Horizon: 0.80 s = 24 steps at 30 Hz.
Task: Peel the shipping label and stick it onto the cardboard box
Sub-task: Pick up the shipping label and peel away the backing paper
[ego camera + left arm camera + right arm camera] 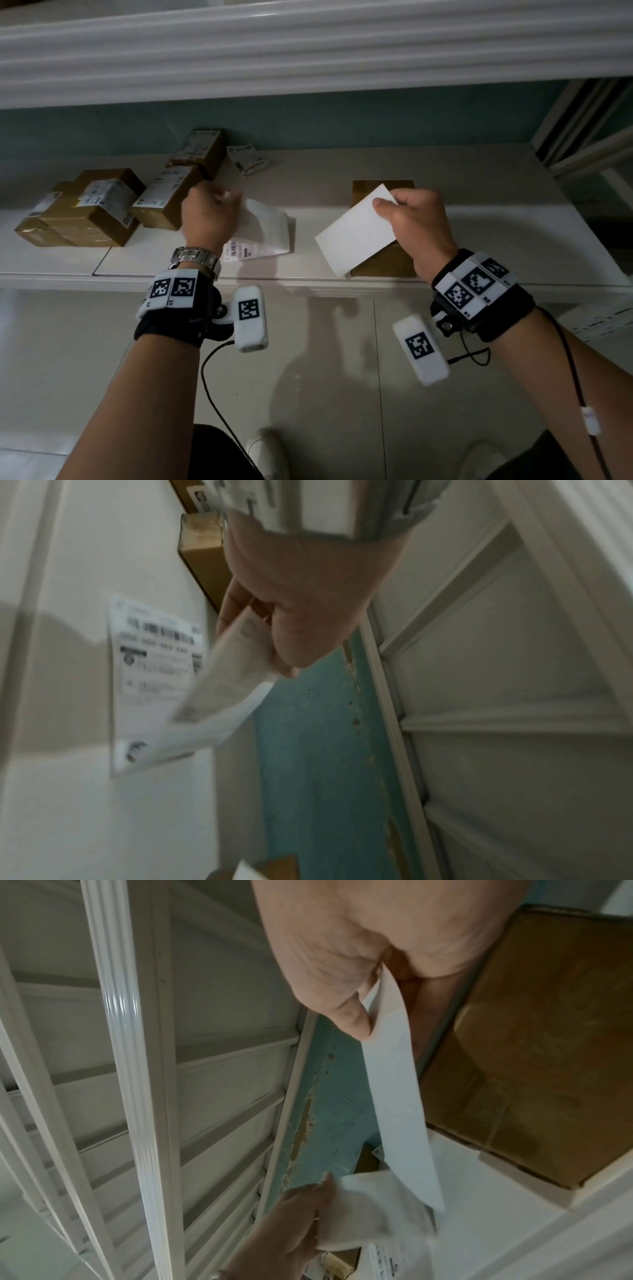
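Note:
My right hand [385, 202] pinches one corner of a white label [356, 229] between thumb and fingers. Its blank side faces me, and it hangs tilted over a plain brown cardboard box [383, 265] on the white table. In the right wrist view the label [397, 1096] hangs down from the thumb beside the box [531, 1069]. My left hand [222, 197] holds a thin translucent backing sheet [263, 222] apart from the label, off to the left. In the left wrist view the left hand [246, 620] grips this curled sheet [222, 685].
A printed label [239, 251] lies flat on the table [479, 240] under my left hand. Several labelled cardboard boxes [85, 209] are piled at the left, with two more [202, 150] behind. A loose label [246, 159] lies at the back by the teal wall. A white moulding [308, 51] overhangs the table.

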Each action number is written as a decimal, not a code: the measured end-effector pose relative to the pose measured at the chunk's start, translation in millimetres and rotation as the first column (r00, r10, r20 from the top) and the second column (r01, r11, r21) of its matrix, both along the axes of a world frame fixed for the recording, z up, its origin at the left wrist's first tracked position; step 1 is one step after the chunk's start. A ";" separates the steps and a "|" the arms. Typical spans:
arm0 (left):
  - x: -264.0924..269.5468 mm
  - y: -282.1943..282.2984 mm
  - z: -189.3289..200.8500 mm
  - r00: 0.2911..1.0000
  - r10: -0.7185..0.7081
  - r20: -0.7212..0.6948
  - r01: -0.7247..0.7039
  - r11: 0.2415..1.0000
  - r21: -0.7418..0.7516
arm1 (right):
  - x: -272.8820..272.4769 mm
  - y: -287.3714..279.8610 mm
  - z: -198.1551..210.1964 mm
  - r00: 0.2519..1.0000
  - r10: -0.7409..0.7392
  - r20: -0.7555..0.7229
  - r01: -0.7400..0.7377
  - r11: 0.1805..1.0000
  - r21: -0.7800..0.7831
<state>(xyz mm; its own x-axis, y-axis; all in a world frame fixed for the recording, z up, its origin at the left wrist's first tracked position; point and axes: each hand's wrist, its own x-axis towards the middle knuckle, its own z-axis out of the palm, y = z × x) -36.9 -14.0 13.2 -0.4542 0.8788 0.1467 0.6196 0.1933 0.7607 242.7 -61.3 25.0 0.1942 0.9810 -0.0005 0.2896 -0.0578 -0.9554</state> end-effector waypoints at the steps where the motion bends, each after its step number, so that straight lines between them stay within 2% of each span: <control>1: 5.7 0.4 -4.0 1.000 -0.020 0.016 0.021 0.997 -0.072 | -0.3 0.0 0.1 1.000 -0.004 -0.003 0.004 1.000 -0.003; 2: 11.0 1.1 -9.7 0.999 -0.054 -0.005 0.052 0.986 -0.158 | -0.6 0.0 0.3 1.000 -0.007 -0.006 0.007 1.000 -0.001; 4: 19.1 0.3 -20.3 0.976 -0.154 -0.157 0.095 0.940 -0.329 | -0.9 -1.0 1.5 1.000 -0.005 -0.009 0.005 1.000 -0.001; 6: 20.0 1.6 -27.0 0.958 -0.166 -0.232 0.062 0.915 -0.398 | -0.8 -2.3 2.1 1.000 0.000 -0.014 0.000 1.000 0.000; 10: 5.3 11.2 -37.0 0.992 -0.063 -0.107 0.022 0.939 -0.344 | 1.6 -4.2 0.9 1.000 0.019 0.001 -0.019 1.000 0.014; 12: 3.1 9.1 -37.3 0.989 -0.011 -0.149 -0.039 0.943 -0.331 | 3.6 -4.3 0.1 1.000 0.022 0.009 -0.023 1.000 0.018; 16: 12.2 -0.5 -32.7 0.943 0.086 -0.321 -0.186 0.937 -0.296 | 5.3 -4.6 -0.9 1.000 0.024 0.007 -0.025 0.999 0.021; 19: 15.3 4.4 -34.0 0.949 -0.014 -0.315 -0.089 0.946 -0.311 | 5.1 -3.6 -2.7 1.000 0.025 0.000 -0.025 0.999 0.024; 21: 16.3 7.5 -36.5 0.936 -0.082 -0.342 -0.014 0.963 -0.269 | 5.0 -2.7 -4.0 1.000 0.030 -0.006 -0.030 0.999 0.030; 24: 19.3 6.5 -41.3 0.925 -0.110 -0.364 0.015 0.967 -0.255 | 5.0 -3.0 -3.6 0.999 0.035 -0.012 -0.034 0.999 0.029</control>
